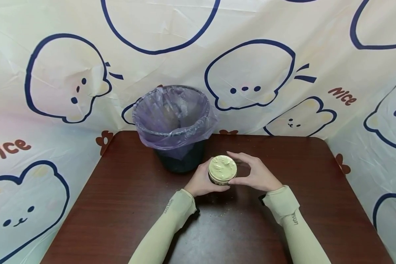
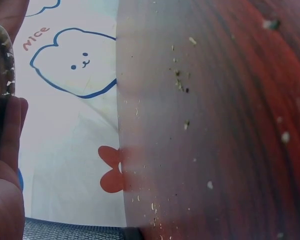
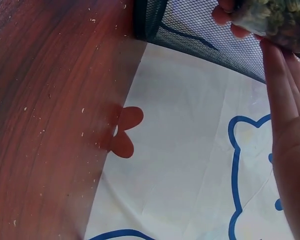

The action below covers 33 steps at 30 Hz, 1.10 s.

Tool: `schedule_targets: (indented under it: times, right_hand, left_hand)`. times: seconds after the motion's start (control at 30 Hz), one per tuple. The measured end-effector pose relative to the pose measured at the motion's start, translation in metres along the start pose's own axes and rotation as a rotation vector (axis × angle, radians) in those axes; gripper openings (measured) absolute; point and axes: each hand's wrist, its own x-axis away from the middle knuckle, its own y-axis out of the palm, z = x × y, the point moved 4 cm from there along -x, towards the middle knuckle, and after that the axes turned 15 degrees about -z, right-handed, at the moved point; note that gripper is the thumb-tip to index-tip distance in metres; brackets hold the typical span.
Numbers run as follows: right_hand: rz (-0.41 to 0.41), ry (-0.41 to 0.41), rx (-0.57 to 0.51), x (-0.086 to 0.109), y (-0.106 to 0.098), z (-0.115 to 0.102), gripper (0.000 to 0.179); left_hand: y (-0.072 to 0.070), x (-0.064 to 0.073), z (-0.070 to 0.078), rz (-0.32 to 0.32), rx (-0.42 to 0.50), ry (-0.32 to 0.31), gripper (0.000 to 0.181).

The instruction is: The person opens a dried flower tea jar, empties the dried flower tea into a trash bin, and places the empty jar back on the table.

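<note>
Left hand [image 1: 202, 181] curled round the jar [image 3: 277, 22]; right hand [image 1: 260, 174] gripped its lid [image 1: 222, 167], thumb and fingers a lid's breadth apart. Jar hung above the table [image 1: 316, 183], near the bin [image 1: 184, 161]. Contents, partly hidden, looked like dried buds.

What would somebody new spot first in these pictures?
Probably the dark bin with its purple bag, left of centre near the far edge of the table. Then the jar with a pale yellow-green lid, held between the left hand and the right hand. Behind them, blue-outlined cartoon faces spread across the pale sheet.
</note>
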Motion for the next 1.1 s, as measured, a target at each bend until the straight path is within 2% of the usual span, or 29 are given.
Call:
schedule_targets:
  times: [0.2,0.43,0.63,0.9,1.1]
  right_hand:
    - [0.027,-0.015,0.073,-0.001,0.001,-0.009,0.092]
    - [0.072,-0.049,0.181,-0.008,0.009,-0.023,0.085]
    - [0.066,-0.048,0.206,-0.011,0.015,-0.027,0.097]
    - [0.059,-0.004,0.131,-0.005,0.008,-0.016,0.099]
    - [0.042,-0.036,0.014,0.000,0.000,-0.007,0.095]
  left_hand:
    - [0.000,-0.001,0.000,0.007,-0.001,-0.008,0.082]
    - [0.000,-0.001,-0.001,0.005,0.012,-0.024,0.081]
    - [0.002,0.001,-0.002,0.002,0.017,-0.028,0.083]
    - [0.002,0.000,0.001,0.008,0.005,-0.009,0.083]
    - [0.001,-0.002,-0.002,0.009,0.018,-0.022,0.085]
